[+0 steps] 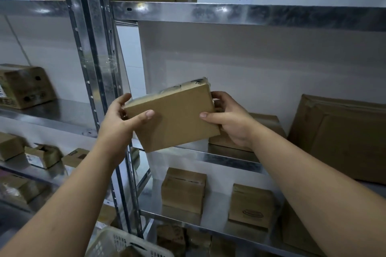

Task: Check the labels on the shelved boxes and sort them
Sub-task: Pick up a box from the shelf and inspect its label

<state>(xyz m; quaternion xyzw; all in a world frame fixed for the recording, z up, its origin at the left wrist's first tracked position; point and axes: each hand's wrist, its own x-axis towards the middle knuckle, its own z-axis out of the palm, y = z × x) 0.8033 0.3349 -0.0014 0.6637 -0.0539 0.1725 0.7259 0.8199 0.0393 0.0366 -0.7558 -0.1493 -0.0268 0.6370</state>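
Now, closest to you and down low is the white basket (117,240). Above it, your two arms reach up and forward. Your left hand (123,119) grips the left end of the flat box (173,117), and your right hand (227,119) grips the right end. Both thumbs lie on the side that faces you, and the other fingers curl round the back.

So the box is up in the air between your hands, just in front of the metal shelf (225,161), not resting on it. Its long side runs from left to right, and the right end is tipped up a bit. Both hands are just as near to it.

The side you see is plain brown, with no label. I think the label is on the back or the top edge, so the box needs a turn. Behind your right hand, another box (271,125) lies on the shelf.
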